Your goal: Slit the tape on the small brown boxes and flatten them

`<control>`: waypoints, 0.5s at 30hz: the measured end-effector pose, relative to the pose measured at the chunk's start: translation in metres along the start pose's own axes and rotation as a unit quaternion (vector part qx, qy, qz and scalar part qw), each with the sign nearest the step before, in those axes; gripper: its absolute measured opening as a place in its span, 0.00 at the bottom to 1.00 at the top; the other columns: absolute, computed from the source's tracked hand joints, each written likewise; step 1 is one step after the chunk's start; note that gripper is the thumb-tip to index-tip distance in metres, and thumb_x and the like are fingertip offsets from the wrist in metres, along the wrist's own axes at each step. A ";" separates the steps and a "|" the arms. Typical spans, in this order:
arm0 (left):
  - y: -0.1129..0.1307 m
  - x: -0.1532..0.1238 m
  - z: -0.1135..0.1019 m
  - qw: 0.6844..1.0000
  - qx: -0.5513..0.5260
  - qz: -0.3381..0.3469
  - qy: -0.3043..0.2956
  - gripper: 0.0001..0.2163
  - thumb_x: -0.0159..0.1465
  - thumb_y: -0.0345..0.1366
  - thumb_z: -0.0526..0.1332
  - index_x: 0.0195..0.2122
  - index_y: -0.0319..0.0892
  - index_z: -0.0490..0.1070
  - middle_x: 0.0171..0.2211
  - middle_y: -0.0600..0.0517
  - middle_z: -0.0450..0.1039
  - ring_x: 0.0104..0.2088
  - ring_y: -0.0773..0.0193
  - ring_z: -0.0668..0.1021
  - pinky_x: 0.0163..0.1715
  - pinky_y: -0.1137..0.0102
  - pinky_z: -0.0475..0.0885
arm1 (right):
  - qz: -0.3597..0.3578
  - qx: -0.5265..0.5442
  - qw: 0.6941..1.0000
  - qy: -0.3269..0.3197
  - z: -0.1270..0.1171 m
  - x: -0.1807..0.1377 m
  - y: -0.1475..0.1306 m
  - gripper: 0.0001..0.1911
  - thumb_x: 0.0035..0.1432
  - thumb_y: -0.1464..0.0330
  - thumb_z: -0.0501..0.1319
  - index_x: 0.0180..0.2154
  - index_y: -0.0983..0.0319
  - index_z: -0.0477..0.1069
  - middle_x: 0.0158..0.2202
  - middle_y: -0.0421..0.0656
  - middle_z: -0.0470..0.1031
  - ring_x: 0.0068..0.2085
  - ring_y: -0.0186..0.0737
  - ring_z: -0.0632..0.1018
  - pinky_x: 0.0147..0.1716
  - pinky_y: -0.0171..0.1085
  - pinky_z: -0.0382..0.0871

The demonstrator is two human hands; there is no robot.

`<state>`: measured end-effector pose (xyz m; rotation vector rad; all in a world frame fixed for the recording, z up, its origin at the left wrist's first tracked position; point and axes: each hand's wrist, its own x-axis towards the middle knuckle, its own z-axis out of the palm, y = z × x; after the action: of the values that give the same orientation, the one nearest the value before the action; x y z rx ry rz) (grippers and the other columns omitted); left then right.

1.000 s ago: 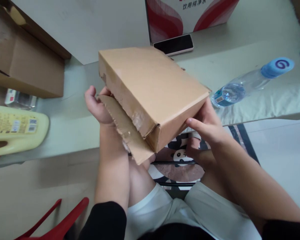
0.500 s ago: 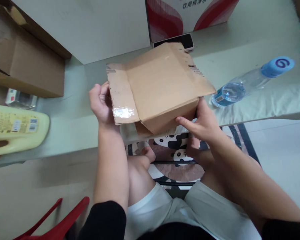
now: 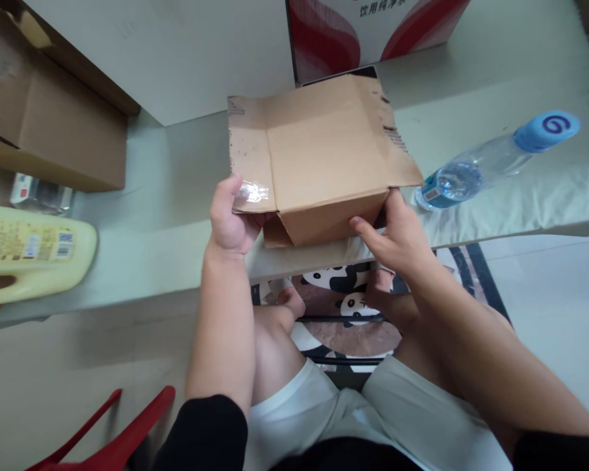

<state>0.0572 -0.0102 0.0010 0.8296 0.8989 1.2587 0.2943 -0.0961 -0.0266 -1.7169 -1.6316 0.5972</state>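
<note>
A small brown cardboard box with torn side flaps is tilted above the front edge of the table, between my two hands. On its left flap a strip of clear tape shines. My left hand is closed at the lower left corner, the thumb at the taped flap and the fingers hidden beneath. My right hand grips the near right corner, its thumb pressed on the front wall and its other fingers behind the side. The box's inside is hidden from this angle.
A water bottle with a blue cap stands to the right. Left are a yellow jug and a larger carton. Behind stand a white panel and a red-and-white box, with a dark phone-like device partly covered.
My left hand has moved right and slightly down along the flap to the lower left corner. The box has turned a little and shifted up and right, covering more of the dark device.
</note>
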 end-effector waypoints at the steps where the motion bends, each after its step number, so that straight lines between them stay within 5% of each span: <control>1: 0.000 0.000 0.000 1.000 -0.005 0.001 0.001 0.16 0.64 0.48 0.59 0.35 0.41 0.79 0.34 0.47 0.76 0.52 0.50 0.81 0.48 0.61 0.80 | 0.000 0.005 1.000 0.002 0.000 0.000 0.000 0.23 0.58 0.58 0.63 0.51 0.59 0.62 0.51 0.56 0.74 0.51 0.61 0.78 0.46 0.59 0.76; 7: 0.000 0.002 0.004 0.998 -0.019 0.008 0.064 0.15 0.63 0.46 0.60 0.30 0.39 0.76 0.32 0.46 0.76 0.49 0.50 0.82 0.47 0.60 0.80 | 0.018 0.027 0.999 0.035 0.001 0.000 0.005 0.33 0.55 0.54 0.67 0.57 0.59 0.59 0.52 0.56 0.71 0.55 0.61 0.76 0.50 0.62 0.75; 11: 0.004 0.002 0.004 0.997 -0.005 0.006 0.080 0.10 0.60 0.41 0.61 0.28 0.39 0.73 0.30 0.47 0.75 0.39 0.54 0.83 0.40 0.62 0.82 | 0.009 0.057 0.986 0.156 -0.002 0.000 0.007 0.48 0.49 0.51 0.73 0.64 0.55 0.53 0.59 0.55 0.68 0.62 0.61 0.73 0.54 0.62 0.74; 13: 0.008 0.001 0.004 0.996 0.010 -0.005 0.088 0.08 0.58 0.39 0.62 0.26 0.40 0.70 0.26 0.49 0.73 0.29 0.60 0.81 0.27 0.68 0.78 | 0.028 0.124 0.972 0.196 -0.002 0.001 0.008 0.41 0.53 0.49 0.70 0.62 0.53 0.57 0.53 0.51 0.73 0.55 0.56 0.78 0.48 0.57 0.77; 15: 0.011 -0.001 0.002 0.997 0.049 -0.019 0.060 0.08 0.56 0.39 0.63 0.24 0.41 0.68 0.20 0.52 0.68 0.17 0.66 0.72 0.13 0.75 0.64 | 0.063 0.220 0.954 0.195 -0.001 0.004 0.009 0.25 0.61 0.48 0.62 0.52 0.54 0.66 0.42 0.47 0.76 0.46 0.50 0.81 0.41 0.51 0.78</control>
<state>0.0545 -0.0104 0.0116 0.8163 1.0766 1.2491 0.3014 -0.0924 -0.0317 -1.4939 -1.0288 0.5846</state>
